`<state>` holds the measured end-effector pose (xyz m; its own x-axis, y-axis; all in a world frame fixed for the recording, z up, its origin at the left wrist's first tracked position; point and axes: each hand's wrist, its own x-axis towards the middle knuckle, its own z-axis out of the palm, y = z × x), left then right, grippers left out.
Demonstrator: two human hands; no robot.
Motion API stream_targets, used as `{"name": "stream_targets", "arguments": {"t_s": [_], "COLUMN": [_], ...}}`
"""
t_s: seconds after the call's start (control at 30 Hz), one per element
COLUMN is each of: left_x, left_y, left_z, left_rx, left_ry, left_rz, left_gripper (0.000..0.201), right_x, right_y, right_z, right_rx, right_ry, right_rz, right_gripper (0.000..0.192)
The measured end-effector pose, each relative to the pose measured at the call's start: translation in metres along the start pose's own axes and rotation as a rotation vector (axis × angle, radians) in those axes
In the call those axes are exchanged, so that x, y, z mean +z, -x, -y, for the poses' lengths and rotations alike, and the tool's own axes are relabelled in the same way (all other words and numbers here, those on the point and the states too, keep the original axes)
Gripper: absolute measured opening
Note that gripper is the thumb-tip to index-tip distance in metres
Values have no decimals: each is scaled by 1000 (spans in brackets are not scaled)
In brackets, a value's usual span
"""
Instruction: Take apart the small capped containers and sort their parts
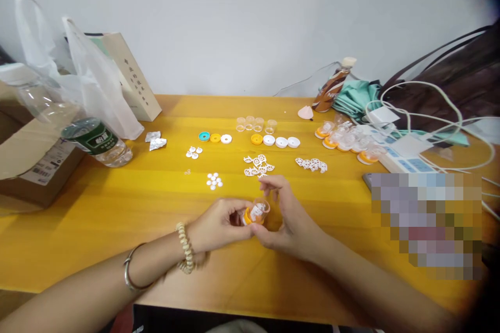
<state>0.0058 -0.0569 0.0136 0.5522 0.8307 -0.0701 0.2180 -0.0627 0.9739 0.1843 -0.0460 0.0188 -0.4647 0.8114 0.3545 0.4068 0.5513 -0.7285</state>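
My left hand (224, 223) grips a small clear plastic cup (261, 209) with an orange ring at its base and white pieces inside. Beside it, my right hand (291, 218) is open, its fingers spread around the cup's far side and its thumb close to the orange base; whether the thumb touches cannot be made out. Just beyond the hands lie white wheel-like pieces (258, 165) and a second group of them (311, 164). Small white round parts (214, 181) sit left of these, with more white parts (194, 152) behind.
Clear cups (255, 125) stand behind white and orange rings (274, 141). A blue ring (204, 137) is farther left. Capped clear assemblies (347, 139) crowd the right by a power strip (402, 158) and cables. A water bottle (96, 140) and cardboard box (35, 171) occupy the left.
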Motion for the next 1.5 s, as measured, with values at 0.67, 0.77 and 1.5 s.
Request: {"name": "stream_targets", "arguments": {"t_s": [0.67,0.77,1.5], "left_x": [-1,-2,-2], "left_y": [1,0,2], "left_z": [5,6,1], "left_rx": [3,18,-22], "left_ry": [40,101,3], "left_rz": [68,69,42], "left_gripper": [28,38,27], "right_x": [-5,-2,-46], "right_y": [-1,-2,-36], "right_z": [0,-2,-32], "right_rx": [-233,-63,182], "right_ry": [34,12,-170], "right_rz": [84,64,-562], "right_gripper": [36,57,24]}}
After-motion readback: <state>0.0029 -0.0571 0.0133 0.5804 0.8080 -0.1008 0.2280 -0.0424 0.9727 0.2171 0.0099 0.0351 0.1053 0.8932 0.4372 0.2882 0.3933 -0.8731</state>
